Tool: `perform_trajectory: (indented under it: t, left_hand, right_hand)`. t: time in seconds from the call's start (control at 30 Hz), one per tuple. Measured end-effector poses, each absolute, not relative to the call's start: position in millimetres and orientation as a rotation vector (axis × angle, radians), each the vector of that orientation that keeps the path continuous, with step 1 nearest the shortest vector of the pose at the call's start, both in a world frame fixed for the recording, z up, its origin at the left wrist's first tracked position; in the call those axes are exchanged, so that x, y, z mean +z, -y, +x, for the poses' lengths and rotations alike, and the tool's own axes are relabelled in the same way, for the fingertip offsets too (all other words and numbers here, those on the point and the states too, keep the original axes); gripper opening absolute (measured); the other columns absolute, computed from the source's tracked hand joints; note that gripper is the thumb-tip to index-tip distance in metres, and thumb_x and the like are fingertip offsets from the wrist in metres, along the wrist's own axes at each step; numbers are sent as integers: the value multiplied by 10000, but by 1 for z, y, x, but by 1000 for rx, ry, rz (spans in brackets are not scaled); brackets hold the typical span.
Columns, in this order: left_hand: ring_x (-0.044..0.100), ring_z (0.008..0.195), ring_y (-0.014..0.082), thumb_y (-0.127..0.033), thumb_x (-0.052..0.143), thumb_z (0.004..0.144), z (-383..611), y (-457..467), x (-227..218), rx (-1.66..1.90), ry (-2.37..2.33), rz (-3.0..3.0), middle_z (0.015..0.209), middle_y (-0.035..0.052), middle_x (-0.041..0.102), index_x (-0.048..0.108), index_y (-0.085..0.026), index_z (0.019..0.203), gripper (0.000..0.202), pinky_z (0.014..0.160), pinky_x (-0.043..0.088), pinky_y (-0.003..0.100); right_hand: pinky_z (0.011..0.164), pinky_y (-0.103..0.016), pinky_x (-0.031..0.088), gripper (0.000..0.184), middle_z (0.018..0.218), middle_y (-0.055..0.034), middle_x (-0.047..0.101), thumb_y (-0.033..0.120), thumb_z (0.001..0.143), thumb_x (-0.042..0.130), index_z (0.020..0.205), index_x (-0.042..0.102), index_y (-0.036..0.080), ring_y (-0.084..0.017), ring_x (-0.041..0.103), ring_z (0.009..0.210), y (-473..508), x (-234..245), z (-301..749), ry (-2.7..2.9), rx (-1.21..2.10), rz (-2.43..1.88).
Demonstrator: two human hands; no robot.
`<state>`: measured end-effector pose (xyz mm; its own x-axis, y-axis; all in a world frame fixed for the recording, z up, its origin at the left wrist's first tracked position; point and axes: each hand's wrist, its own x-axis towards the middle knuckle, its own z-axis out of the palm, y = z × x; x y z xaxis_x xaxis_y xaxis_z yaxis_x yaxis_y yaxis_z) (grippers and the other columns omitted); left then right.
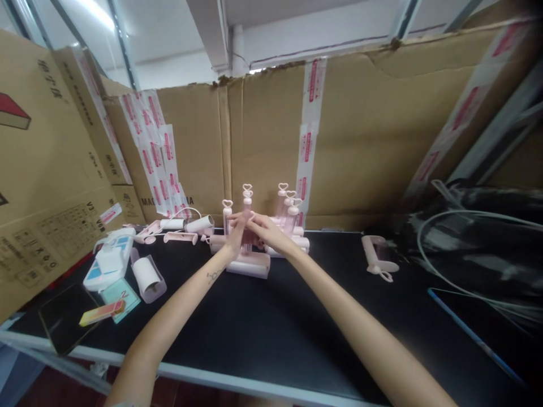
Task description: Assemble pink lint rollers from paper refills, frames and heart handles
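Note:
Several pink lint rollers with heart-shaped loops stand upright in a cluster at the back of the black table (271,333). My left hand (238,233) and my right hand (266,230) meet at the front lint roller (248,265), around its upright handle. The fingers of both hands are closed there; the fingertips are partly hidden. Behind them, other lint rollers (292,220) stand to the right and one handle (227,212) to the left. Further left lie a pink frame (180,237) and a white roll (199,224).
A white roll in a clear cover (148,278), a blue-and-white pack (111,259), a yellow-orange box (102,312) and a dark flat device (65,319) lie left. A pink roller part (375,257) and black plastic (479,243) are right. Cardboard (360,141) walls the back.

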<state>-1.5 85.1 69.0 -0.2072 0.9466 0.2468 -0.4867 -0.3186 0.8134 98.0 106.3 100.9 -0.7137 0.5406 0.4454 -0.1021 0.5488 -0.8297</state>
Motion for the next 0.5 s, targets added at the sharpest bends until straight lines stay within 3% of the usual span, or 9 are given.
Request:
perform_trajectory:
  t: [0.1, 0.2, 0.4, 0.5]
  left_hand:
    - [405, 311, 88, -428, 574, 803, 2, -87, 62, 1705, -762, 937, 399, -66, 401, 503, -187, 670, 284, 369, 341, 226]
    - [302, 260, 69, -411, 528, 818, 5, -88, 59, 1718, -773, 926, 375, -74, 339, 474, -197, 649, 278, 306, 206, 232]
    - [293, 278, 67, -371, 532, 777, 6, -90, 61, 1791, -732, 908, 426, -71, 333, 477, -198, 656, 218, 303, 176, 239]
    - [314, 287, 69, -359, 535, 764, 8, -90, 61, 1840, -747, 888, 449, -64, 351, 485, -199, 667, 194, 303, 178, 234]
  right_hand:
    - [481, -243, 434, 452, 715, -31, 635, 492, 886, 400, 990, 677, 149, -108, 516, 468, -108, 97, 95, 2070, 1193, -319]
    - [539, -248, 460, 439, 783, -48, 666, 460, 879, 399, 974, 694, 149, -137, 573, 564, -108, 92, 90, 2026, 1202, -299]
    - [427, -203, 399, 399, 821, -40, 691, 385, 841, 417, 1013, 688, 147, -105, 531, 483, -108, 87, 88, 1984, 1255, -287]
    - [480, -208, 426, 377, 841, -44, 692, 366, 820, 437, 982, 695, 144, -130, 581, 578, -108, 87, 88, 1962, 1280, -250]
